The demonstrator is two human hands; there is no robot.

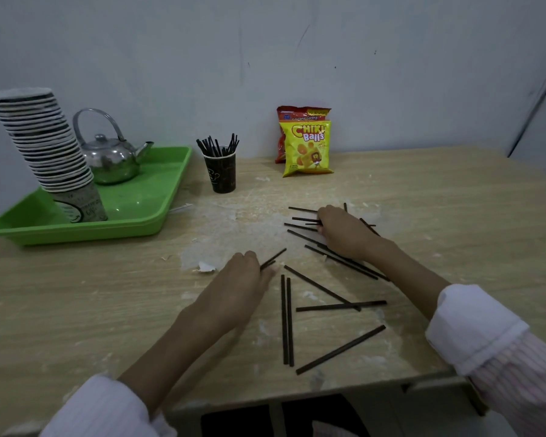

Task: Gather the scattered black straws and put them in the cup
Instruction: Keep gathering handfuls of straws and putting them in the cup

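Against the bare wall the cup (219,173) sits up-left of my left hand (238,279), pinching two straws (272,258); right hand (341,230) curled over scattered ones.

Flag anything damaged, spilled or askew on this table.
The tabletop laminate is worn and peeling mid-table, with a torn flap lifted beside the left hand. Black straws lie scattered, some crossing. The stack of paper cups on the green tray leans.

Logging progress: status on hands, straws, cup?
Left hand pinching two straws. Right hand on scattered black straws. Cup partly filled, upright. Path clear.
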